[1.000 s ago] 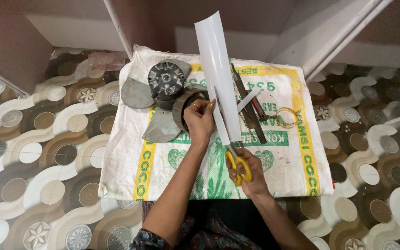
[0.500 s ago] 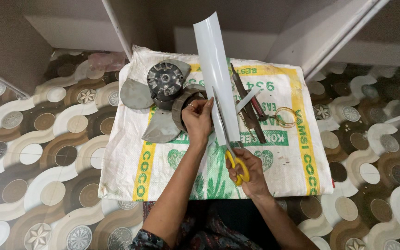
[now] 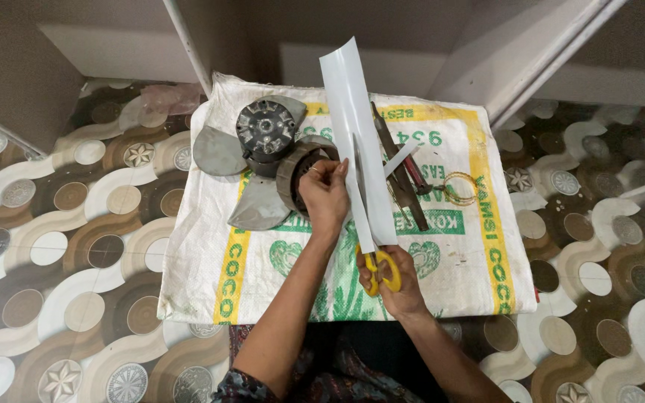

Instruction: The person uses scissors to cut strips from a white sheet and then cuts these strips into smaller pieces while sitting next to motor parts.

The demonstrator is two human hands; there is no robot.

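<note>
My left hand [image 3: 324, 195] pinches the left edge of a long white sheet [image 3: 354, 112] that stands up and away from me. My right hand [image 3: 393, 282] grips yellow-handled scissors [image 3: 377, 263] at the sheet's near end, their blades running up into the sheet along a cut. A narrow cut strip [image 3: 399, 160] hangs off to the right. Just left of my left hand lie a fan motor [image 3: 266, 131] with grey blades [image 3: 218, 151] and a round metal ring [image 3: 298, 172].
Everything lies on a white woven sack [image 3: 263, 269] with green and yellow print, spread on a patterned floor [image 3: 54, 246]. Dark hand tools [image 3: 401, 172] and a loop of thin wire [image 3: 460, 188] lie right of the sheet. Walls and a white frame stand at the far side.
The scissors have worked a little farther up the sheet. Both hands stay in nearly the same places.
</note>
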